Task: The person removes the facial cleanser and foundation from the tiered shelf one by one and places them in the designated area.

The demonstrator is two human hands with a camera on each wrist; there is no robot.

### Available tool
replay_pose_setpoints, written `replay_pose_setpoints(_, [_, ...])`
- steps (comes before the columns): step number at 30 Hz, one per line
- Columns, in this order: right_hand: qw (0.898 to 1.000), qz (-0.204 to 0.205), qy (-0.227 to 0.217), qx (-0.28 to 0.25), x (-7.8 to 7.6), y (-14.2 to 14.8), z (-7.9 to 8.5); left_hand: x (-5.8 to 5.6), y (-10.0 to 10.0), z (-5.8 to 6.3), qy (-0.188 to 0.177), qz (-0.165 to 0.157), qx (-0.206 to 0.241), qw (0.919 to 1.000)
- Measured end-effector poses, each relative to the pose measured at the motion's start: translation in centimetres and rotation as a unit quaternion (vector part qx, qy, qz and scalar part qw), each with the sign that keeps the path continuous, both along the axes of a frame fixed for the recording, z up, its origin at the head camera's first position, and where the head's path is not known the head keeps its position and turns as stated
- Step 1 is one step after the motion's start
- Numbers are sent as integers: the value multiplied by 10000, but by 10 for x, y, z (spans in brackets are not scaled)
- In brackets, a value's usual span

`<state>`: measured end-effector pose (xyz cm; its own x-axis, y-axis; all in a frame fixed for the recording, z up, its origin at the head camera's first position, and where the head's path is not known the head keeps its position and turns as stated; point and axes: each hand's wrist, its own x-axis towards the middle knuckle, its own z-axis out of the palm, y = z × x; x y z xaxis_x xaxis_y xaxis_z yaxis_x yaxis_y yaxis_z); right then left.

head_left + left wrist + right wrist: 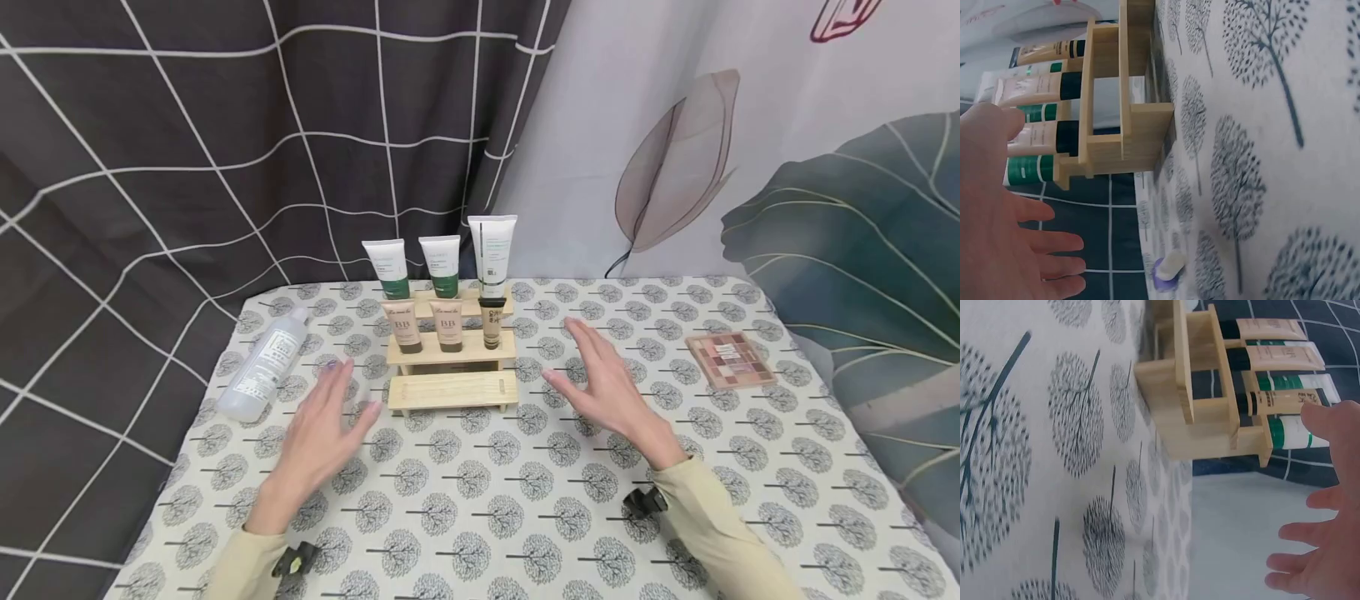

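A three-step wooden rack (453,390) stands mid-table, its lowest step bare. Three white tubes with green parts, such as the tall tube (492,258), stand upright on the top step. Along the middle step are two pinkish BB cream tubes (450,325) and a small tan tube with black ends (491,323). My left hand (311,437) is held over the cloth left of the rack, fingers straight, thumb apart, holding nothing. On the rack's other side my right hand (607,387) hovers, also empty with extended fingers. The left wrist view shows a small white-and-purple item (1169,269) beyond the left fingers.
A clear bottle (266,365) with a printed label lies at the left table edge. To the right lies an eyeshadow palette (731,361). A tree-print cloth (468,517) covers the table. Behind it hang a dark grid curtain (225,125) and a pale leaf-print curtain (577,167).
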<state>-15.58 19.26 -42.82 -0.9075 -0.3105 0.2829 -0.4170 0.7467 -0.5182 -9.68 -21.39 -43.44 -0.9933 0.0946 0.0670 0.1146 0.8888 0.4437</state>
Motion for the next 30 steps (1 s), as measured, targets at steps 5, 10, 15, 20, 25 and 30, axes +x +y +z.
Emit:
replay_pose_setpoints(5, [9978, 56, -38, -664, -3, -9, -2, -4, 5, -7, 33, 81, 385, 9992])
replay_pose_setpoints(10, [9892, 159, 150, -1449, -10, -18, -9, -7, 11, -12, -50, 194, 852, 9962])
replay_pose_setpoints(15, [9763, 336, -66, -2139, -18, -28, -13, -11, 20, -18, -27, 202, 1292, 9914])
replay_pose_setpoints(20, [9681, 406, -314, -2453, -26, -41, -16, -15, 26, -26, 88, 238, 1593, 9869])
replay_pose_setpoints(25, [9570, 475, -380, -2837, -33, -56, -15, -19, 30, -30, 61, 360, 1899, 9811])
replay_pose_setpoints(30, [9427, 596, -496, -3246, -39, -71, -15, -25, 34, -35, -152, 468, 2112, 9762])
